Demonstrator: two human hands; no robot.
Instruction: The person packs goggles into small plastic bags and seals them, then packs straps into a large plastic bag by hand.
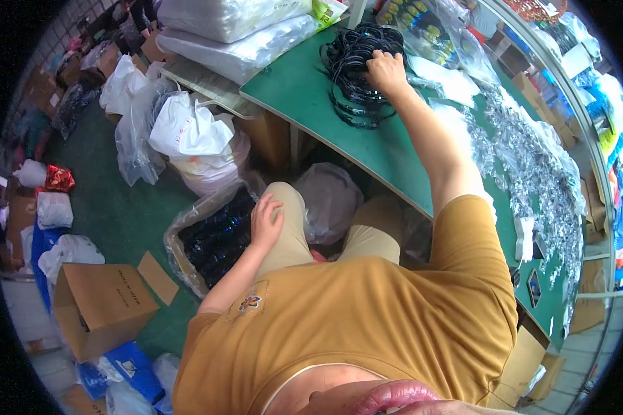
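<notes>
A tangled heap of thin, glossy black hoop-shaped bands [363,104] lies on the green table near its far left end. My right hand [387,71] reaches across to the heap's right side, its fingers curled down onto the bands. Its fingertips are partly hidden, so how many bands they grip is unclear. On my left knee rests my left hand [266,220], empty, with the fingers spread. Beside that leg stands a plastic-lined box [175,242] filled with dark, shiny pieces.
Many small clear packets [533,159] cover the right part of the green table [284,86]. White plastic-wrapped stacks [235,41] rise at its far left. Bulging white bags [194,131] stand on the floor, and an open cardboard box [107,301] sits at lower left.
</notes>
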